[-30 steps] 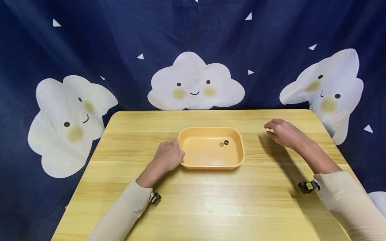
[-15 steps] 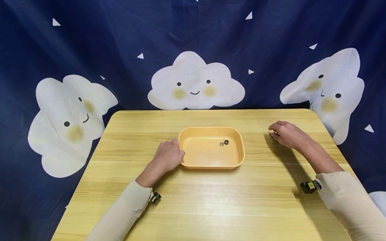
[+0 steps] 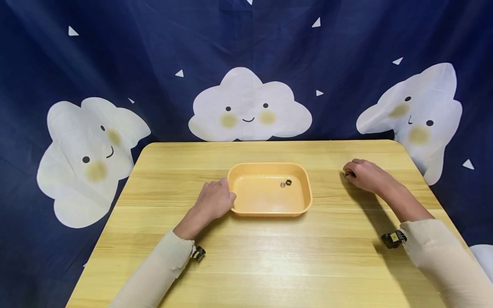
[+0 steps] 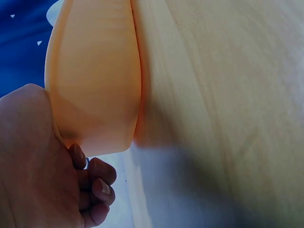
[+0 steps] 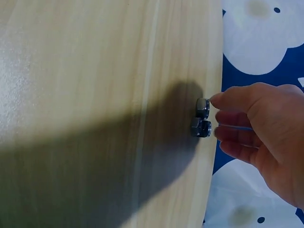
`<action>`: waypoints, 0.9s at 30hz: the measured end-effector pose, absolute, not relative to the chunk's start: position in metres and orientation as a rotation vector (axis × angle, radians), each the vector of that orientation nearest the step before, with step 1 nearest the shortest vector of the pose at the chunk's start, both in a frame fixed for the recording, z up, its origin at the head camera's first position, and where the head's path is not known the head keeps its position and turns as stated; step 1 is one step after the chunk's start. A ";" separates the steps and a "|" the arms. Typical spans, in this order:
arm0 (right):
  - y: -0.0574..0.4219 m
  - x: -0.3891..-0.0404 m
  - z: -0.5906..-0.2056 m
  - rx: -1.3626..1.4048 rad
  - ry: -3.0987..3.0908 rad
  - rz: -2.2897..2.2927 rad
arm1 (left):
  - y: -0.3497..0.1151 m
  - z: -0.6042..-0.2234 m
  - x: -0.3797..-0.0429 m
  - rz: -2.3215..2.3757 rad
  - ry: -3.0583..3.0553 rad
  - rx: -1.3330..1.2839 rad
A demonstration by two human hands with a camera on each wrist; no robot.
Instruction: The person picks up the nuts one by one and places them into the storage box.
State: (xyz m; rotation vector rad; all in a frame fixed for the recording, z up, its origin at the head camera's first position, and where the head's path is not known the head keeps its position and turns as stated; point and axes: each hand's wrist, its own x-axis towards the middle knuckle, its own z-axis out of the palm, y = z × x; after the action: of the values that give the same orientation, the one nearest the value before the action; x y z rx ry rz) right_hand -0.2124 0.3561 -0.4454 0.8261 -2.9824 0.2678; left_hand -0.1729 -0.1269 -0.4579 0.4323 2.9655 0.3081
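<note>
My left hand [image 3: 215,197] grips the left rim of a shallow orange plastic tray [image 3: 269,213], with its fingers curled at the outer wall in the left wrist view. Inside the tray lie two hex nuts, a small silver nut [image 3: 283,185] and a darker nut [image 3: 289,182]. At the right of the table, my right hand [image 3: 367,175] hovers low with bent fingers. In the right wrist view, two metal hex nuts [image 5: 202,108] sit close together on the wood. The thumb tip is right at the upper nut, and the other fingertips are beside the lower nut [image 5: 200,127].
A light wooden table [image 3: 269,256] with rounded far corners bears the tray. Behind it hangs a dark blue curtain [image 3: 161,38] printed with white smiling clouds. Small black cameras sit on both wrists.
My right hand has moved slightly right and come lower, its fingertips now at the nuts on the table. The left hand and the tray have stayed in place.
</note>
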 end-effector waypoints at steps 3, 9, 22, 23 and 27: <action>0.357 -0.214 -0.448 0.812 -3.010 0.256 | -0.127 -0.459 -0.173 0.307 2.964 0.435; 0.357 -0.214 -0.451 0.800 -3.053 0.223 | -0.127 -0.459 -0.173 0.298 2.969 0.446; 0.355 -0.218 -0.450 0.746 -3.123 0.250 | -0.127 -0.461 -0.173 0.299 2.970 0.431; 0.355 -0.218 -0.450 0.749 -3.125 0.252 | -0.127 -0.461 -0.173 0.301 2.970 0.430; 0.356 -0.219 -0.450 0.763 -3.138 0.251 | -0.127 -0.461 -0.173 0.300 2.973 0.432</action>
State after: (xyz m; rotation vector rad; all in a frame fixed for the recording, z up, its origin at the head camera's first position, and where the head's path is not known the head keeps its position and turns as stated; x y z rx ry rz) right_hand -0.2194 0.3565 -0.4502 0.7627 -3.1381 0.2511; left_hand -0.1731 -0.1266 -0.4612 0.4322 2.9728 0.3000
